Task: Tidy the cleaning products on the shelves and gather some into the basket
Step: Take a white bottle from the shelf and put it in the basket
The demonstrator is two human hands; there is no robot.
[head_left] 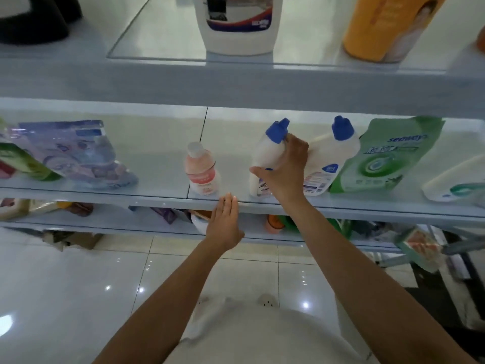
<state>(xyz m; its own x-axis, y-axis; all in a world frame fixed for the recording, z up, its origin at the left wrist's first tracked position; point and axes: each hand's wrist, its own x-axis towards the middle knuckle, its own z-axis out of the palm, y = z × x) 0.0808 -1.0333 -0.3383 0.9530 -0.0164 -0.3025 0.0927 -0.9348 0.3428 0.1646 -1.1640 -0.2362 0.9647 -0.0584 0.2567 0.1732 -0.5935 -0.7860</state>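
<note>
The left hand (pixel 225 223) is resting flat and empty on the shelf (pixel 157 158) edge below the grip. The right hand (pixel 286 172) is clasping 1 bottle (pixel 263 153) on that shelf by its shoulder; likely heavy and slick, it is needing a full wrap.

The middle shelf (pixel 157 164), pale blue with a glass top, carries from the left a purple pouch (pixel 78 151), a small pink bottle (pixel 202 172), a tilted white bottle (pixel 265 156) touching a second white bottle (pixel 330 164) (both blue-capped), a green pouch (pixel 380 158) just beside that, and a white container (pixel 456 182) lying down. The upper shelf (pixel 162 40) holds a white jug (pixel 238 35) and an orange bottle (pixel 380 30), well apart
</note>
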